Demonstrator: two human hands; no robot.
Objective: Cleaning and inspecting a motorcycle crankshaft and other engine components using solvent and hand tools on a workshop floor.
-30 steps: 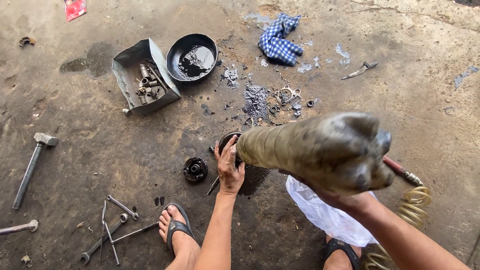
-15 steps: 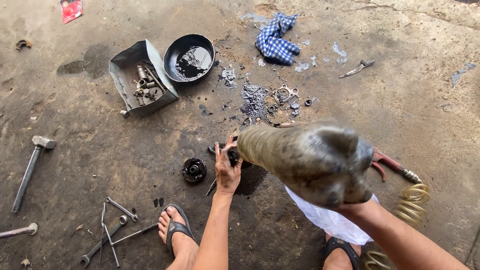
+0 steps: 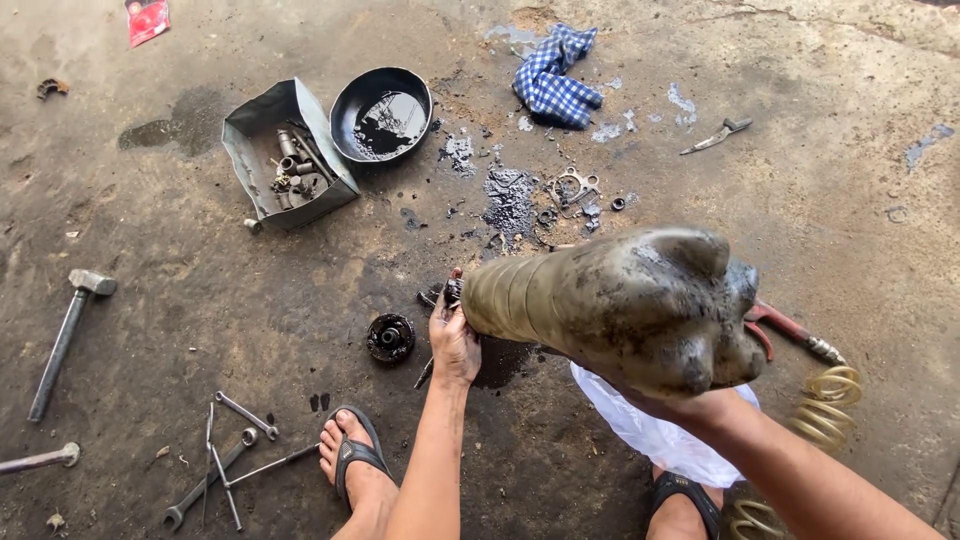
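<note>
We had the big greasy metal housing tipped up off the concrete floor, its wide lobed end toward us and its narrow ribbed neck pointing down and away. Our right hand was under that wide end, bearing it from below; most of the hand was hidden by the housing, so we could see it supporting the part but not how the fingers were curled. Our left hand was down at the narrow end, fingers wrapped against the rim of the neck, touching it right where it met a dark oily patch on the floor. Whether that hand pinched a small part there, we could not tell.

Just left of that hand sat a small black round bearing piece. Further up lay a dented grey metal tray full of bolts and small parts, and touching its right corner a black pan with dark oil in it. A blue checked rag was bunched near the top, well apart from the hands. A hammer lay far left, and a scatter of wrenches sat beside our left sandalled foot. A white plastic bag lay under the housing, and a coiled yellow air hose curled at the right with a red-handled tool beside it.
</note>
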